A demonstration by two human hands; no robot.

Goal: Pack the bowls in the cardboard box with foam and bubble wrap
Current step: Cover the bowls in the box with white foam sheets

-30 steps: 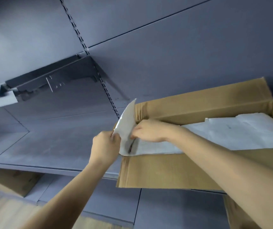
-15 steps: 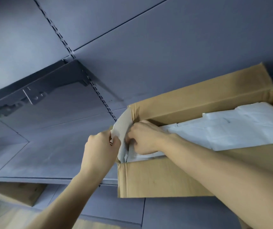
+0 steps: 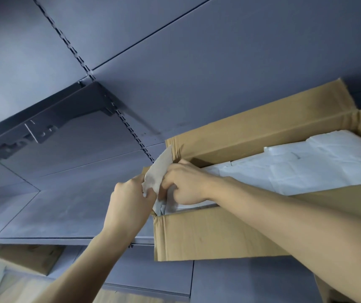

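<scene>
An open cardboard box (image 3: 208, 235) stands on a grey shelf, its flaps up. White foam sheets (image 3: 301, 167) cover what lies inside; no bowls show. At the box's left end a foam sheet end (image 3: 158, 171) stands up out of the corner. My left hand (image 3: 129, 200) pinches that upright end from outside the box. Just inside the box's left corner, my right hand (image 3: 186, 184) grips the same foam with curled fingers.
The grey shelf (image 3: 66, 215) stretches left of the box, with a grey back wall and a slotted upright (image 3: 131, 127). A dark shelf bracket (image 3: 44, 123) juts out at upper left. Another cardboard box (image 3: 26, 256) sits below the shelf at lower left.
The foam end was pressed down toward the corner half a second ago and now stands up again. Both hands stay at the box's left corner.
</scene>
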